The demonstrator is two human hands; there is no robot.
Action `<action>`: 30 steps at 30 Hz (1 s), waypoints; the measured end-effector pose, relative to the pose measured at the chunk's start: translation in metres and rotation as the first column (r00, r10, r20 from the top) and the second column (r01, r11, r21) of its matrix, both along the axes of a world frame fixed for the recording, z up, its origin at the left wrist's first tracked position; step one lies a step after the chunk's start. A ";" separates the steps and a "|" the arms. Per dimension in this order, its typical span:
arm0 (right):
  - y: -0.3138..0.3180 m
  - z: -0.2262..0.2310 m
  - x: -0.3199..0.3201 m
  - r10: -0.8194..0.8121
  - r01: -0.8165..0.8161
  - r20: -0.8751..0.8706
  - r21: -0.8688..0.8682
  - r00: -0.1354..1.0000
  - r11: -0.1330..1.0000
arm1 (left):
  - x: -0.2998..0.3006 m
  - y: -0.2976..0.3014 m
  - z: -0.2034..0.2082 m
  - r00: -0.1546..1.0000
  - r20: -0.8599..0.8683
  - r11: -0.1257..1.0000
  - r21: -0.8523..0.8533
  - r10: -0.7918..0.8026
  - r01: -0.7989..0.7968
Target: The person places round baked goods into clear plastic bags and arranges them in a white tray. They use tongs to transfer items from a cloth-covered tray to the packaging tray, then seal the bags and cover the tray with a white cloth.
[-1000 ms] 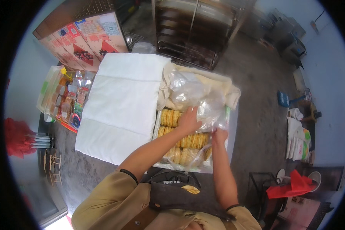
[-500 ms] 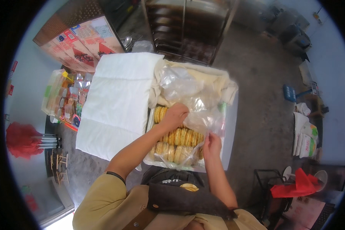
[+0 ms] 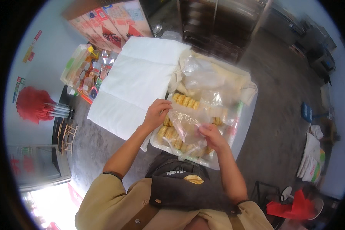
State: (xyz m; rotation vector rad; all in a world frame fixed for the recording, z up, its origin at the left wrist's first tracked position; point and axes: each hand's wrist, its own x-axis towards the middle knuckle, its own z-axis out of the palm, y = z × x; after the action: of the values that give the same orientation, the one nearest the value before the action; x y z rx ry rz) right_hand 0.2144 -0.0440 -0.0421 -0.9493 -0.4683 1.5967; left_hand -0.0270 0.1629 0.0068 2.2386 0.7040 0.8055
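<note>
A white box [image 3: 244, 128] holds rows of round, flat, golden-brown cakes [image 3: 186, 100], standing on edge. Thin clear plastic sheeting [image 3: 186, 122] lies partly over them and stretches between my hands. My left hand [image 3: 157, 114], by the box's left side, pinches one edge of the plastic between closed fingers. On the right, above the near rows, my right hand [image 3: 214, 137] grips another part of it with thumb and fingers. More crumpled plastic [image 3: 197, 74] and a cream cloth [image 3: 239, 78] cover the far end. Some cakes beneath are hidden or blurred.
A white quilted pad [image 3: 138, 84] lies against the box's left side. Beyond it are a crate of packaged goods [image 3: 84, 96] and printed cartons [image 3: 115, 27]. A dark rack [image 3: 214, 32] stands behind; white sacks [image 3: 310, 157] sit at the right.
My left hand has moved left and toward me, drawing the plastic across the near rows. My right hand has turned inward over the cakes. The whole view has shifted and turned.
</note>
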 end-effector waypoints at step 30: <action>-0.085 0.069 -0.191 -0.323 0.257 0.899 0.400 -0.295 0.880 | -0.086 -0.125 0.005 0.940 0.310 -0.107 -0.939 0.140 0.325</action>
State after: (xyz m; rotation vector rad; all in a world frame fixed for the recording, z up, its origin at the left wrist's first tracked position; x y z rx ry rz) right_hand 0.0236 -0.1293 0.0269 -2.0583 -1.2236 -0.1312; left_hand -0.1131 0.0374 0.0120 0.5885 0.5983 0.2301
